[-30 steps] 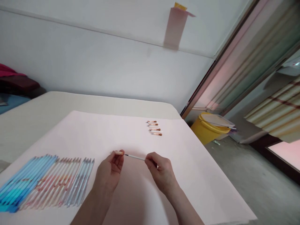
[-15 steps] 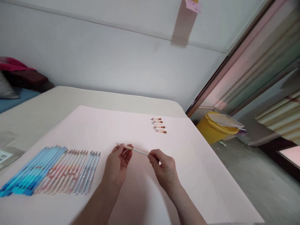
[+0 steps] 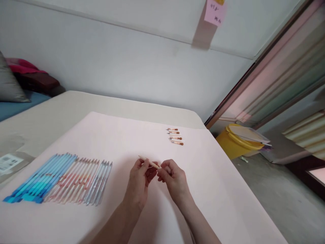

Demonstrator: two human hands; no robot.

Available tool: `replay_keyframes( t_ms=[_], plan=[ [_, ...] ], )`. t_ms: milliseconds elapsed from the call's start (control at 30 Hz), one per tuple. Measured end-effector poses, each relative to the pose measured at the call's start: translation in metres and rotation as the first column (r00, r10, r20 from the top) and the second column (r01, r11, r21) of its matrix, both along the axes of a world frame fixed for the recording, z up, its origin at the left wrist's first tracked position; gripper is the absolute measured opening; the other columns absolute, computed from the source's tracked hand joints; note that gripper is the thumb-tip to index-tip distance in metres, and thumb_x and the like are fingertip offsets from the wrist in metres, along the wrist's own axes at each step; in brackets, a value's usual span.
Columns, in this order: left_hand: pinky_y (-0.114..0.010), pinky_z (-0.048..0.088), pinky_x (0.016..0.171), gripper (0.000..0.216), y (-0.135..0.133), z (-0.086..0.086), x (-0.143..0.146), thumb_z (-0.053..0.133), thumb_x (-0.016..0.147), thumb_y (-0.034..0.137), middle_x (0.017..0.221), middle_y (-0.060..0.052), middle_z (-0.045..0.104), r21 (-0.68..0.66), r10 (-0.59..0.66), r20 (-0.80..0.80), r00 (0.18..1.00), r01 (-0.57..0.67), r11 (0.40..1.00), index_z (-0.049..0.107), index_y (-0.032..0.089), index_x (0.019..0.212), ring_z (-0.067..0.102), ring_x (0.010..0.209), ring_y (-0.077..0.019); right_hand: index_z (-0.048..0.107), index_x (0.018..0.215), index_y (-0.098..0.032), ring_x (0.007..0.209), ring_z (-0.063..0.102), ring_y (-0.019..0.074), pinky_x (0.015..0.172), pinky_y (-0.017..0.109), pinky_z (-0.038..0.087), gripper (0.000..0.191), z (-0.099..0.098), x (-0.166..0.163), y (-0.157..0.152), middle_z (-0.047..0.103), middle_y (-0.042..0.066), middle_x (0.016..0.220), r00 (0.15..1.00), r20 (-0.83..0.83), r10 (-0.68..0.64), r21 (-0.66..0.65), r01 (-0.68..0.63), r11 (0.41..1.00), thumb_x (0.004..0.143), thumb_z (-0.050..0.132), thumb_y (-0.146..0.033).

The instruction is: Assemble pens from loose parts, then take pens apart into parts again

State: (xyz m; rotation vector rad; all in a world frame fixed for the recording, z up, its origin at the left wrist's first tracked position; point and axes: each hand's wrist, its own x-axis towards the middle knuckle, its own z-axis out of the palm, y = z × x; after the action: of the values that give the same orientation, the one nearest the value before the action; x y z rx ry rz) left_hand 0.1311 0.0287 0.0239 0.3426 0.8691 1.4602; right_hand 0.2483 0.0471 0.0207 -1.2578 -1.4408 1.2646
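My left hand (image 3: 139, 179) and my right hand (image 3: 172, 177) meet over the pale pink sheet (image 3: 122, 135), fingers pinched together on a thin pen refill with a tan end (image 3: 149, 162). The tan end sticks up to the left above my left fingers. The rest of the refill is hidden between my two hands. A row of several pens (image 3: 61, 181), blue, then pink, then clear, lies on the sheet to the left of my left hand. A small group of several short brown-tipped pieces (image 3: 175, 136) lies farther back on the right.
The pink sheet lies on a beige table (image 3: 45, 115). A yellow bucket with a lid (image 3: 235, 144) stands on the floor at the right. A pink note (image 3: 215, 13) is stuck on the wall. A printed plastic bag (image 3: 8, 162) lies at the left edge.
My hands have come together: the right hand slid left along the refill until it touches the left, so the white shaft no longer shows. The view shifted slightly.
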Motion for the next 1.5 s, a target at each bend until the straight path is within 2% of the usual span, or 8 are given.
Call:
replay_keyframes(
  t_ms=[400,667,1100,1233,1333,1367,1433,1500],
  plan=[
    [-0.031,0.049,0.066,0.018,0.002,-0.006,-0.005,0.059,0.078,0.031,0.086,-0.01,0.066,-0.045,-0.071,-0.001,0.997,0.071,0.996,0.054,0.014,0.078,0.062,0.069,-0.0161,0.048,0.077,-0.02,0.043,0.053,0.0103,0.041,0.02,0.036,0.015,-0.002,-0.002,0.002,0.059,-0.004,0.054,0.989,-0.146,0.035,-0.09,-0.049,0.995,0.079,0.058,-0.03],
    [-0.031,0.052,0.062,0.015,0.005,-0.006,-0.012,0.06,0.077,0.024,0.076,-0.008,0.065,-0.09,-0.146,0.027,0.989,0.148,0.985,0.055,0.013,0.067,0.061,0.066,-0.0159,0.048,0.075,-0.019,0.033,0.044,0.007,0.032,0.016,0.031,0.014,0.005,-0.002,0.004,0.053,-0.008,0.044,0.968,-0.229,0.106,-0.205,-0.154,0.966,0.069,0.061,-0.018],
    [-0.028,0.055,0.068,0.012,0.011,-0.007,-0.021,0.06,0.074,0.011,0.074,-0.01,0.065,-0.133,-0.161,0.025,0.987,0.163,0.978,0.058,0.011,0.062,0.063,0.075,-0.0172,0.044,0.073,-0.02,0.035,0.043,0.0068,0.03,0.015,0.027,0.019,0.001,-0.004,0.003,0.053,-0.008,0.047,0.964,-0.24,0.115,-0.176,-0.159,0.971,0.07,0.062,-0.024],
    [-0.026,0.056,0.067,0.016,0.018,-0.008,-0.025,0.053,0.075,0.004,0.071,-0.01,0.066,-0.185,-0.056,0.055,0.997,0.065,0.981,0.058,0.009,0.061,0.064,0.071,-0.0158,0.047,0.08,-0.02,0.031,0.039,0.007,0.032,0.016,0.027,0.017,-0.002,0.002,0.007,0.052,-0.008,0.045,0.985,-0.115,0.125,-0.119,-0.138,0.983,0.08,0.054,-0.035],
    [-0.025,0.057,0.063,0.018,0.024,-0.008,-0.031,0.049,0.077,0.002,0.072,-0.012,0.067,-0.232,0.029,0.076,0.997,-0.011,0.973,0.058,0.009,0.063,0.065,0.07,-0.0158,0.051,0.08,-0.019,0.04,0.045,0.0087,0.04,0.019,0.035,0.023,-0.012,0.02,0.021,0.055,-0.005,0.052,0.989,0.136,-0.055,0.059,0.048,0.997,0.088,0.041,-0.037],
    [-0.025,0.057,0.062,0.018,0.026,-0.008,-0.033,0.049,0.078,0.002,0.073,-0.012,0.067,-0.244,0.046,0.089,0.995,-0.023,0.97,0.058,0.009,0.064,0.065,0.069,-0.0158,0.052,0.078,-0.019,0.046,0.049,0.0098,0.046,0.02,0.039,0.023,-0.016,0.028,0.029,0.056,-0.003,0.056,0.957,0.247,-0.153,0.15,0.118,0.982,0.087,0.04,-0.035],
    [-0.025,0.057,0.061,0.017,0.028,-0.007,-0.037,0.05,0.078,0.002,0.072,-0.013,0.067,-0.262,0.067,0.119,0.991,-0.034,0.965,0.058,0.009,0.065,0.065,0.068,-0.0155,0.057,0.079,-0.02,0.061,0.056,0.0125,0.059,0.023,0.043,0.023,-0.026,0.044,0.049,0.061,0.0,0.068,0.786,0.513,-0.344,0.357,0.17,0.919,0.087,0.039,-0.032],
    [-0.024,0.057,0.061,0.016,0.029,-0.005,-0.04,0.05,0.077,0.001,0.071,-0.013,0.067,-0.269,0.082,0.14,0.987,-0.041,0.962,0.057,0.009,0.065,0.065,0.067,-0.0153,0.06,0.085,-0.02,0.074,0.058,0.0167,0.067,0.027,0.043,0.022,-0.035,0.058,0.073,0.064,0.004,0.083,0.709,0.567,-0.42,0.403,0.206,0.892,0.086,0.039,-0.028]
  ],
)
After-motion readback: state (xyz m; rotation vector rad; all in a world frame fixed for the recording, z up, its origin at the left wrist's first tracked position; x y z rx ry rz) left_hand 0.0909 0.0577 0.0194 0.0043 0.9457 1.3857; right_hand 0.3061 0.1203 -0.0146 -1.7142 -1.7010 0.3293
